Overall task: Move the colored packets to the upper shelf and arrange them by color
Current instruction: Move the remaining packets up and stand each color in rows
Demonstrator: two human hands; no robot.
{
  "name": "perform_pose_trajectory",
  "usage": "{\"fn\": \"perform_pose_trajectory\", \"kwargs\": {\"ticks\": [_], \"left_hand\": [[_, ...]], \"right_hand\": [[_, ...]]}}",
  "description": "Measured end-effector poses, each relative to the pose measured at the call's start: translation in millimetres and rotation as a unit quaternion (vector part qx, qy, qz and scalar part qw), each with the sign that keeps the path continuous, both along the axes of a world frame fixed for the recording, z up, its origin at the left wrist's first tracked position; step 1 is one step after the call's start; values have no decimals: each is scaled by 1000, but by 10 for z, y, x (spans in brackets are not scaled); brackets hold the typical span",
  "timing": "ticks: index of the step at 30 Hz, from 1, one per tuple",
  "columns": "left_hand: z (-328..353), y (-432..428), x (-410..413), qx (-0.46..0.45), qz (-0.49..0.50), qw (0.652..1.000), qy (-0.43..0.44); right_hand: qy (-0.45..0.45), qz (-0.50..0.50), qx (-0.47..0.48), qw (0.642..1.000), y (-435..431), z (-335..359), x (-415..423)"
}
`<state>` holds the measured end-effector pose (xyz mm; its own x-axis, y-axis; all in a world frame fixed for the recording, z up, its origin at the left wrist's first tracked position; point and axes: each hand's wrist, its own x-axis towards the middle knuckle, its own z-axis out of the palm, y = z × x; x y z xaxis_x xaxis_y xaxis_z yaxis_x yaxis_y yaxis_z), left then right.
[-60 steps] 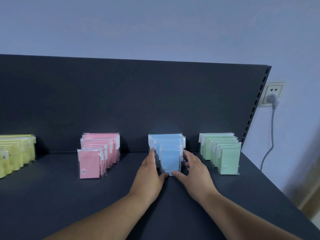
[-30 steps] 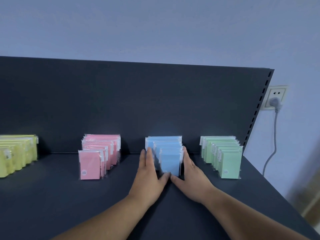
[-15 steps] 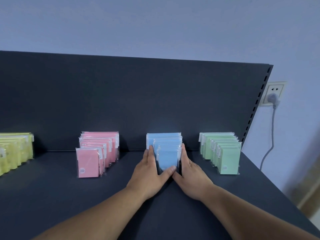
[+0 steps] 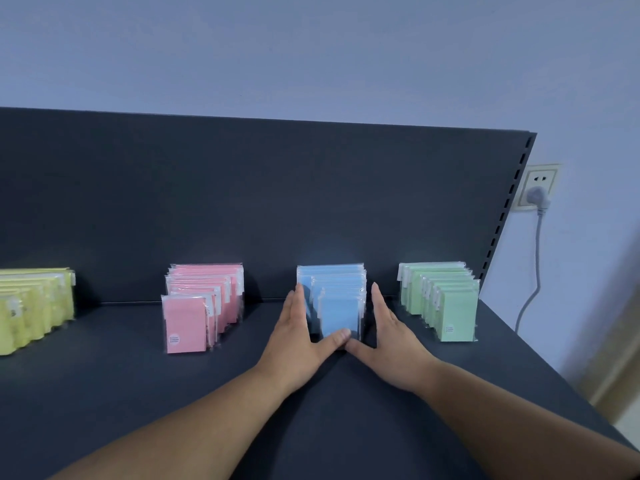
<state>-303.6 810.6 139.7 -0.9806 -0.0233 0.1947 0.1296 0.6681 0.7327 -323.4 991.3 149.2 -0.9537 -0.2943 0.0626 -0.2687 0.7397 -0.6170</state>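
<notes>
a matte dark grey metal shelf (image 4: 104, 393) is carrying four rows of flat rectangular packets. each is wrapped in glossy clear film and standing upright. the blue packets (image 4: 339, 306) are standing mid-shelf, with the row's far end against the smooth back panel (image 4: 242, 202). the pink packets (image 4: 197, 306) are sitting well apart at their 9 o'clock, and the yellow packets (image 4: 31, 306) are farther out the same way. the green packets (image 4: 446, 303) are at 3 o'clock. small round white stickers are showing on the front pink and green packets.

the left hand (image 4: 298, 341) is lying at the blue row's 9 o'clock side. its fingers (image 4: 294, 306) are straight, together and pressing flat along that side, and its thumb is touching the front packet's bottom edge at 6 o'clock. the right hand (image 4: 391, 344) is mirroring it at 3 o'clock, its fingers (image 4: 379, 303) straight and just beside the row; whether they are touching it cannot be told. its thumb is lying on the shelf, nearly tip to tip with the left thumb. both hands are spread wide and flat.

at the green row's 1 o'clock a cream socket (image 4: 545, 174) is sitting on the pale blue wall (image 4: 311, 46). a grey plug (image 4: 536, 195) is in it, with a cable (image 4: 536, 265) hanging down.
</notes>
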Motion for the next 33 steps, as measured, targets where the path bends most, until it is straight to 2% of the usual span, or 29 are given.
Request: {"fn": "perform_pose_trajectory", "kwargs": {"ticks": [3, 8, 11, 16, 20, 26, 29, 33], "left_hand": [[17, -68, 73, -6, -4, 1000, 9], [124, -265, 269, -53, 11, 997, 53], [237, -486, 403, -74, 48, 993, 78], [357, -1065, 607, -93, 161, 979, 89], [283, -1483, 673, -29, 235, 972, 3], [149, -1685, 557, 65, 192, 975, -95], [156, -1639, 465, 71, 157, 978, -117], [103, -1479, 387, 34, 129, 989, -70]], "right_hand": [[11, -13, -15, 1000, -6, 59, 94], [147, -22, 3, 989, -165, 295, 279], [185, 12, 37, 982, -398, 429, 348], [162, 75, 33, 983, -863, 495, 415], [90, 105, 39, 990, -1203, 423, 350], [-43, 119, -39, 991, -1534, 177, 127], [-37, 145, -47, 988, -1646, 47, 31], [5, 174, -21, 985, -1715, -88, -60]]}}
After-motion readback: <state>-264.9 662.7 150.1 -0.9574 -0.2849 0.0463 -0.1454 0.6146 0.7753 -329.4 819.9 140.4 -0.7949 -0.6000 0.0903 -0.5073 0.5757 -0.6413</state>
